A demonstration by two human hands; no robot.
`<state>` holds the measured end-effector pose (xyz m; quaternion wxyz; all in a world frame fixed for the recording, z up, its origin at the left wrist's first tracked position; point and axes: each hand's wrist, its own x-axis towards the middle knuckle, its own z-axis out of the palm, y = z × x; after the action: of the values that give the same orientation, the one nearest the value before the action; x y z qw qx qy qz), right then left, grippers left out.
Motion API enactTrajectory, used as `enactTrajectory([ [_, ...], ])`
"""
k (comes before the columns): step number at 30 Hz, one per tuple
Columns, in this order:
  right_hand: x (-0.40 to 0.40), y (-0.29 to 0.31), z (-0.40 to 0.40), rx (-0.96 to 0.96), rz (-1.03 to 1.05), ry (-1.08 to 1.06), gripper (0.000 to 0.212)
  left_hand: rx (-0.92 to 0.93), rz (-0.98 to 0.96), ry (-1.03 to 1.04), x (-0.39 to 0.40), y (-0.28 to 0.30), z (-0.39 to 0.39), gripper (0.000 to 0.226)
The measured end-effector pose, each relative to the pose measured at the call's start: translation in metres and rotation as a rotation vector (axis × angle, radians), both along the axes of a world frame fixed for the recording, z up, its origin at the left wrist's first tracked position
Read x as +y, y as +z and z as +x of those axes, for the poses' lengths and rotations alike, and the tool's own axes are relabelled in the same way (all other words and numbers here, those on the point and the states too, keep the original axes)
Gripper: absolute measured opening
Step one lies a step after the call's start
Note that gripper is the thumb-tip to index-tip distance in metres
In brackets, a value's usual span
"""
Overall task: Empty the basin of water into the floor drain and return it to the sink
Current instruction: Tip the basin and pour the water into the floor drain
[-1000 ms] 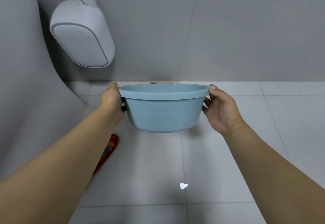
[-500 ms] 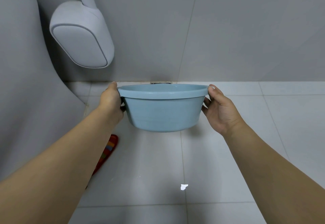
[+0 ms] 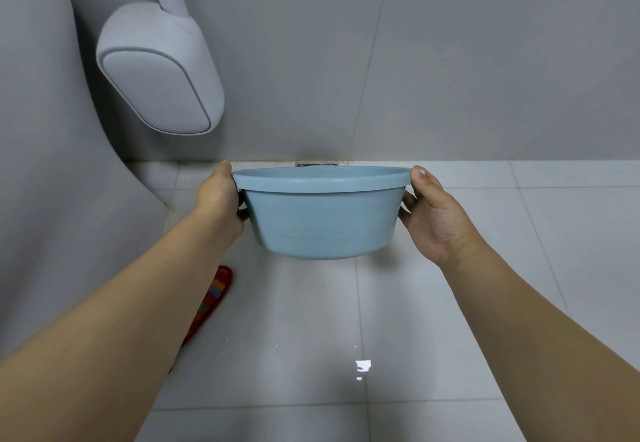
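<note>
A light blue plastic basin (image 3: 322, 223) hangs above the white tiled floor, level, seen from the side so its inside is hidden. My left hand (image 3: 220, 199) grips its left rim and my right hand (image 3: 433, 219) grips its right rim. Just behind the basin's far rim, a dark floor drain (image 3: 316, 164) sits where the floor meets the wall. No sink is in view.
A grey wall-mounted fixture (image 3: 159, 70) on a sloping arm hangs at the upper left. A large grey curved body (image 3: 45, 164) fills the left side. A red striped slipper (image 3: 211, 299) lies on the floor under my left forearm. Grey tiled wall (image 3: 450, 60) stands ahead.
The basin and both hands have barely moved; the basin stays level at about the same height above the floor.
</note>
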<state>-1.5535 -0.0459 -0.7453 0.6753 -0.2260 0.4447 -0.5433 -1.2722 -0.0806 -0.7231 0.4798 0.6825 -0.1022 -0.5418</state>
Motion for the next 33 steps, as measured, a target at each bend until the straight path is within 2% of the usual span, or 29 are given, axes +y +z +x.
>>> enactTrajectory([
  [2,0.0003,0.0007,0.0000,0.006,-0.004,-0.002,0.039,0.000,0.001,-0.003,-0.0001,-0.0005,0.0007,0.023],
  [7,-0.0001,-0.0005,0.0012,0.033,-0.010,-0.012,0.018,0.000,-0.013,-0.009,-0.0007,-0.0009,0.0013,0.024],
  [14,-0.0009,-0.0001,0.0028,0.017,-0.010,-0.013,0.040,-0.001,-0.017,-0.011,-0.0011,-0.0015,0.0020,0.024],
  [18,-0.0012,-0.0010,0.0034,0.022,0.000,-0.025,0.028,-0.001,-0.017,-0.011,-0.0013,-0.0023,0.0023,0.023],
  [33,-0.0011,0.0010,0.0043,0.044,0.041,-0.041,0.027,-0.005,-0.021,-0.043,-0.0024,-0.0049,0.0036,0.022],
])
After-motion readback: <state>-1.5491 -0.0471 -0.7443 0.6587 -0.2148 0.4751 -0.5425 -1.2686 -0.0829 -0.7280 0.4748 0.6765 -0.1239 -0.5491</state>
